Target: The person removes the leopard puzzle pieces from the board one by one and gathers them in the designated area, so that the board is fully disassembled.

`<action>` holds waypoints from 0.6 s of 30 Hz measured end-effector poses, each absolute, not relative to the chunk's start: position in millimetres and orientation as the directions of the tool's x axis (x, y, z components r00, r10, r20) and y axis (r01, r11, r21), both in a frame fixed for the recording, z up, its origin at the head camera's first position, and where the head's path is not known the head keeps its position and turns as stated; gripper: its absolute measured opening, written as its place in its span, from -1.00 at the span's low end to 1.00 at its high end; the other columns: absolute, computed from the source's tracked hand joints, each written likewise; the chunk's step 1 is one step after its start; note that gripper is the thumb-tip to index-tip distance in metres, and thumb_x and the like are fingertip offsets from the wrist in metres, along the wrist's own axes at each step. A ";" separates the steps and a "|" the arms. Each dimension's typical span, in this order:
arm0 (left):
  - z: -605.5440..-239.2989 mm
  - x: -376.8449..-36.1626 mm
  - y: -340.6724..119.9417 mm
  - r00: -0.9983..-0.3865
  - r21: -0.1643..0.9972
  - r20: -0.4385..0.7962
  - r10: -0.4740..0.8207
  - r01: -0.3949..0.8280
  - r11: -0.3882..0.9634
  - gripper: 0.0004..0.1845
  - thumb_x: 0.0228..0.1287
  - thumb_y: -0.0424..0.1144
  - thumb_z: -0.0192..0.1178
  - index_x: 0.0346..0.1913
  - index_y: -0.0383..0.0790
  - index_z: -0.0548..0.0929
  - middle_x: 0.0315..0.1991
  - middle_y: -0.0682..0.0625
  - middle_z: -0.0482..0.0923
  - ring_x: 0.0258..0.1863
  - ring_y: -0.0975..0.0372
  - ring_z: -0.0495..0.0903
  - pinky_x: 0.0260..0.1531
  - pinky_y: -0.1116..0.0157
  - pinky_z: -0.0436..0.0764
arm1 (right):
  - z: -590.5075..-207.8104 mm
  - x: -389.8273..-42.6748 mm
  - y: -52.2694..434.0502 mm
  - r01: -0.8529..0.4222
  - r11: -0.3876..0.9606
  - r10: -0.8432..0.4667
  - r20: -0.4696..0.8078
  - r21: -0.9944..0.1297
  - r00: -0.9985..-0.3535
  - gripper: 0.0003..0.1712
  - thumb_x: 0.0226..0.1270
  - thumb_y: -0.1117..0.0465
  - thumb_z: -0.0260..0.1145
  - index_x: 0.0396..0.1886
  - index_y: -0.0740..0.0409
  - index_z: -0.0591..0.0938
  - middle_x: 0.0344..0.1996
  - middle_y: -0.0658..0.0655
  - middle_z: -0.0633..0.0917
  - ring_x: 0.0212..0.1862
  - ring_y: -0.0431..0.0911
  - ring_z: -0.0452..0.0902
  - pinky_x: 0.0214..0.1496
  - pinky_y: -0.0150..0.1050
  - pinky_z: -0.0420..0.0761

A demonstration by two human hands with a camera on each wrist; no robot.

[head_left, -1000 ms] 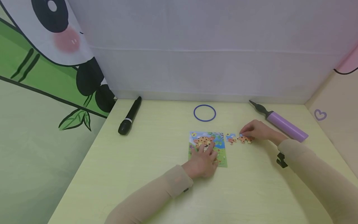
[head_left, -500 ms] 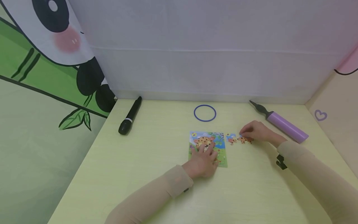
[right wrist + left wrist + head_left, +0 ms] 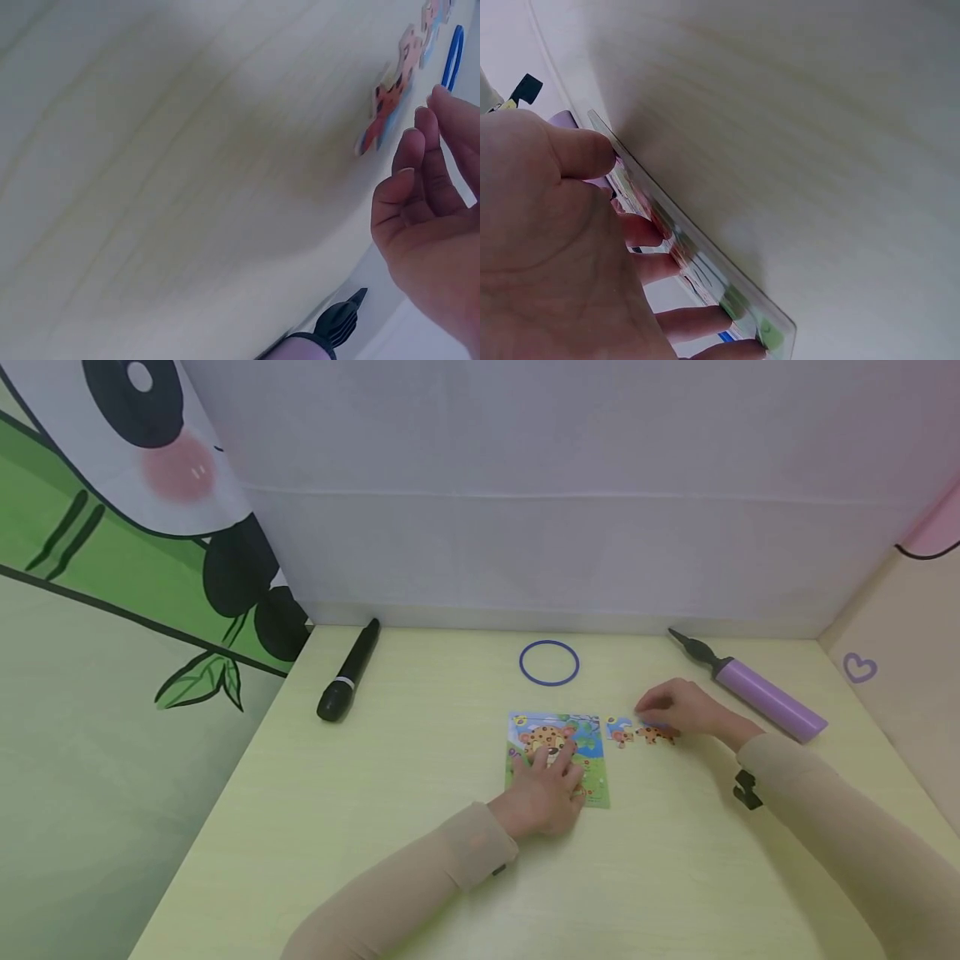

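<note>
On puzzle board (image 3: 558, 752): left hand (image 3: 542, 793) flat, fingers (image 3: 538, 758) spread.

A leopard-print puzzle board (image 3: 558, 752) lies flat on the desk (image 3: 420, 793), two loose pieces (image 3: 639, 733) just right of it.

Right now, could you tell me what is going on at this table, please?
A person is working on a leopard jigsaw. The left hand rests flat on the puzzle board, fingers spread. The right hand hovers over two loose pieces lying just right of the board, fingers relaxed, gripping nothing. A microphone, blue ring and purple pump lie further back.
</note>
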State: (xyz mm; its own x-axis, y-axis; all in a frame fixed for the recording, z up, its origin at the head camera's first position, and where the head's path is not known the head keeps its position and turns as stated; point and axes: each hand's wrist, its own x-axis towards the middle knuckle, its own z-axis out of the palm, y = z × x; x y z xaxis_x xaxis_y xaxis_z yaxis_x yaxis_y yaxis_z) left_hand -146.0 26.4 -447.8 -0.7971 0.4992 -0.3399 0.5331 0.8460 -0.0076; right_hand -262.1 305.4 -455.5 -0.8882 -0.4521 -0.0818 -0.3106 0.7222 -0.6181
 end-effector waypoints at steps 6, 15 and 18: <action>-452.6 -147.7 27.2 -0.793 -0.011 -0.346 0.501 0.537 0.843 -0.47 0.46 0.19 -0.28 0.41 0.16 0.19 0.53 0.06 -0.31 0.34 0.00 0.00 0.14 -0.29 0.12 | -451.8 -263.4 292.2 -0.319 0.712 -0.447 -0.054 -0.626 -0.893 -0.84 0.28 0.26 0.34 -0.17 0.19 0.73 -0.24 0.06 0.72 -0.20 -0.06 0.58 -0.11 -0.06 0.54; -460.1 -149.9 27.9 -0.800 -0.046 -0.342 0.493 0.539 0.841 -0.44 0.45 0.22 -0.31 0.43 0.18 0.16 0.53 0.06 -0.30 0.36 -0.01 -0.03 0.13 -0.29 0.13 | -450.1 -264.2 278.7 -0.313 0.696 -0.457 -0.062 -0.646 -0.887 -0.78 0.27 0.21 0.37 -0.15 0.23 0.72 -0.21 0.11 0.72 -0.14 -0.01 0.60 -0.04 -0.01 0.54; -456.7 -147.0 27.1 -0.802 -0.050 -0.331 0.497 0.541 0.839 -0.45 0.46 0.21 -0.31 0.42 0.17 0.17 0.52 0.06 -0.25 0.34 -0.01 0.02 0.13 -0.27 0.16 | -451.0 -265.4 273.6 -0.316 0.699 -0.464 -0.071 -0.642 -0.883 -0.78 0.25 0.20 0.38 -0.16 0.23 0.72 -0.22 0.11 0.72 -0.15 -0.02 0.60 -0.04 -0.02 0.54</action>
